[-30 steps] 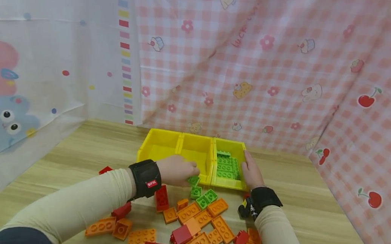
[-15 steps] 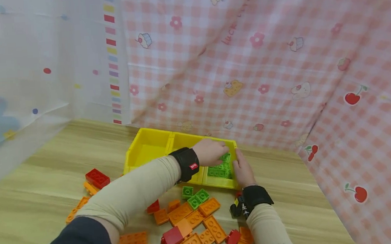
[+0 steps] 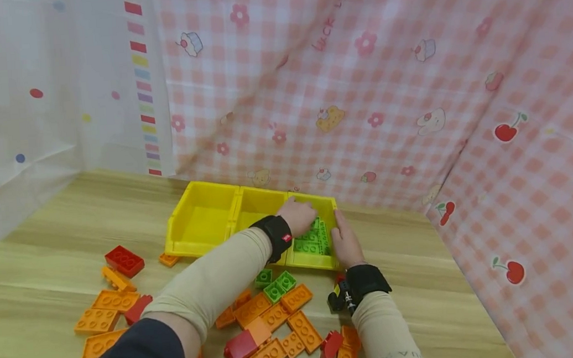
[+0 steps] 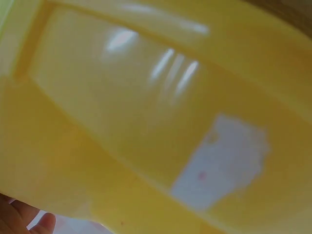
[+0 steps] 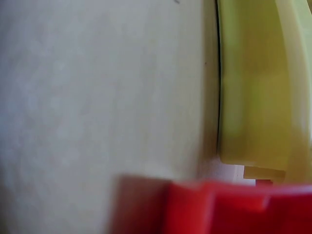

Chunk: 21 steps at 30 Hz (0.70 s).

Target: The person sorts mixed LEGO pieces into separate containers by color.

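Note:
Three joined yellow compartments stand side by side at the back of the table. My left hand reaches over the divider into the right-hand one, fingertips down by the green bricks there. In the left wrist view yellow plastic fills most of the picture, with some fingers at the lower left corner. I cannot tell whether these fingers hold a brick. My right hand rests against the right outer wall, fingers fairly straight along it. A red brick lies close below the right wrist camera.
In front of the compartments lie several loose orange bricks, a few green bricks and a joined red and orange pair. More orange bricks and a red brick lie at the left. Cloth walls enclose the table.
My left hand has carried a green brick from the table in front over into the right-hand compartment. My right hand stays at the outer wall. The head view has shifted to the right.

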Each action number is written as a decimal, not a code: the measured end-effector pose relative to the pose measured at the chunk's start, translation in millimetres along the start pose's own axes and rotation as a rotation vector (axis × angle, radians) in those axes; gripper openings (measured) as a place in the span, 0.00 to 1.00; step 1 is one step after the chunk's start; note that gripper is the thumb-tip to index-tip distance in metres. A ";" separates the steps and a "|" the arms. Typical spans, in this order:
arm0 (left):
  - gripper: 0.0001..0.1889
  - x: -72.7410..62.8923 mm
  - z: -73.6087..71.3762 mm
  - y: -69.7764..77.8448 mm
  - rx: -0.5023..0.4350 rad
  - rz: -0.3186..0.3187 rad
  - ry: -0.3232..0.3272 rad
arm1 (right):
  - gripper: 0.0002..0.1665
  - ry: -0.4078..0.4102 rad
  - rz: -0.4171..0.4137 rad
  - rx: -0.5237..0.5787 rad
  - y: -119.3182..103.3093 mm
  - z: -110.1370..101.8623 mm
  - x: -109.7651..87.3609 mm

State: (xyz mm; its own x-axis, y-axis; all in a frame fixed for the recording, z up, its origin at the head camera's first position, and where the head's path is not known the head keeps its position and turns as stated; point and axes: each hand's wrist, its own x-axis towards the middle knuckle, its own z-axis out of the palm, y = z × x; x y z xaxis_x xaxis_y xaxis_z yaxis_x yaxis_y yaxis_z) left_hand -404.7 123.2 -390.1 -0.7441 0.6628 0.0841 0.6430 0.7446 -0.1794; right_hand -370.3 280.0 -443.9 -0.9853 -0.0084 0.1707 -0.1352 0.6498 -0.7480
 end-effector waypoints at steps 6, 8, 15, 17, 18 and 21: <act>0.12 0.9 2.9 -0.4 -0.003 -0.030 -0.011 | 0.33 -0.011 0.022 0.006 -2.6 -1.7 -0.3; 0.12 0.2 3.1 0.6 -0.017 -0.043 -0.024 | 0.33 -0.011 0.030 0.003 -3.5 -1.7 -1.4; 0.13 -3.2 1.6 4.5 -0.047 -0.070 -0.074 | 0.33 -0.011 0.033 -0.013 -4.4 -0.8 -3.7; 0.13 -3.7 2.0 5.0 -0.041 -0.072 -0.081 | 0.33 -0.013 0.035 -0.014 -4.3 -1.0 -3.5; 0.14 -3.9 2.2 5.1 -0.037 -0.072 -0.086 | 0.33 -0.013 0.039 -0.012 -4.6 -1.1 -3.4; 0.15 -5.1 1.2 5.6 -0.037 -0.078 -0.104 | 0.33 -0.014 0.034 -0.011 -5.2 -1.5 -2.7</act>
State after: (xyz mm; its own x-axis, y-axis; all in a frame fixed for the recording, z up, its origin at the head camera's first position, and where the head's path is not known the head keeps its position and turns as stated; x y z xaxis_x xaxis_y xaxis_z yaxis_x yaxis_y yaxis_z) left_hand -397.5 123.9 -392.7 -0.8057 0.5922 -0.0065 0.5871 0.7973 -0.1403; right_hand -366.7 277.8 -439.5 -0.9907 0.0033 0.1364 -0.1005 0.6583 -0.7460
